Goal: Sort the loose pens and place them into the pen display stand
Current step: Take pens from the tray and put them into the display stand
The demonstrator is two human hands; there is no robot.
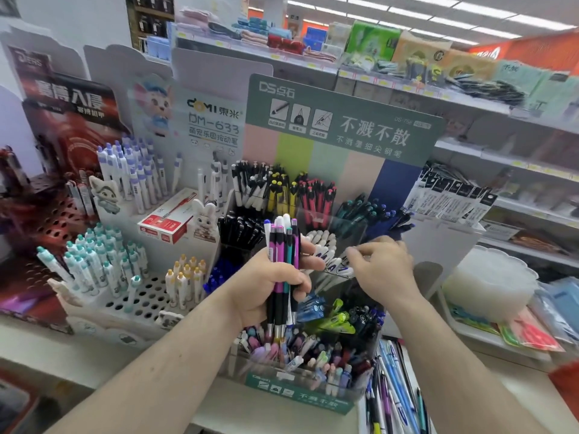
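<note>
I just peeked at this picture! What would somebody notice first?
First, the left hand in the middle, gripping a bunch of purple and black pens upright. Right beside it, the right hand reaches into the green pen display stand, touching white pens. More loose pens lie at the bottom right.

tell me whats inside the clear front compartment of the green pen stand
The front compartment holds a dense mix of pens, mostly pastel pink, purple and blue, standing on end. The left hand and its bundle of pens cover the compartments behind, so those contents are partly hidden.
</note>
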